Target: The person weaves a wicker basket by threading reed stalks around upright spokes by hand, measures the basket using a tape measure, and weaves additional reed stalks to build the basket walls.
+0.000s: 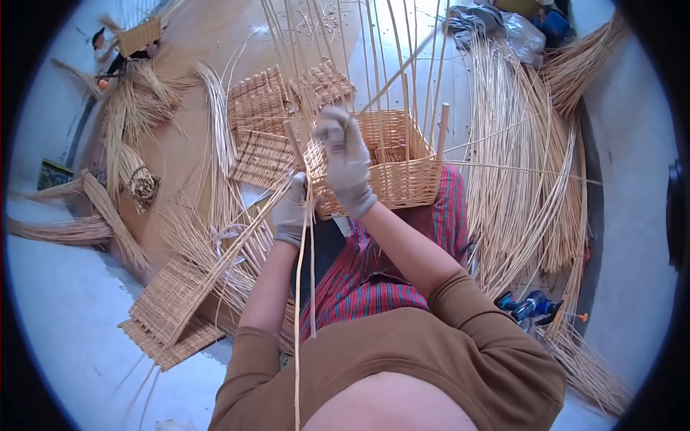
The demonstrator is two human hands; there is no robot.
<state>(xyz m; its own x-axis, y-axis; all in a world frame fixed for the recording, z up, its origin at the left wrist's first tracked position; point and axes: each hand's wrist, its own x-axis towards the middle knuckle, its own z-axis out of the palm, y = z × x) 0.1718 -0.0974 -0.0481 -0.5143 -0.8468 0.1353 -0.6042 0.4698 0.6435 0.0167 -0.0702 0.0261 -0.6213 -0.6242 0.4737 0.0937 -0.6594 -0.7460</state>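
Note:
A rectangular wicker basket (402, 179) rests on my lap, with tall upright wicker rods and thick corner pegs rising from its rim. My right hand (348, 161), in a pale glove, is raised over the basket's left end. Its fingers are closed around a wicker strand (399, 75) that slants up to the right. My left hand (291, 212), also gloved, grips the basket's left edge, its fingers partly hidden by the wicker. Pale loose strands (300, 323) hang beside it towards my body.
Woven panels (259, 100) lie on the floor beyond the basket, and more panels (169, 305) at lower left. Long wicker bundles (517, 172) fill the right side. A blue tool (532, 307) sits at lower right. Another person (108, 54) is at far upper left.

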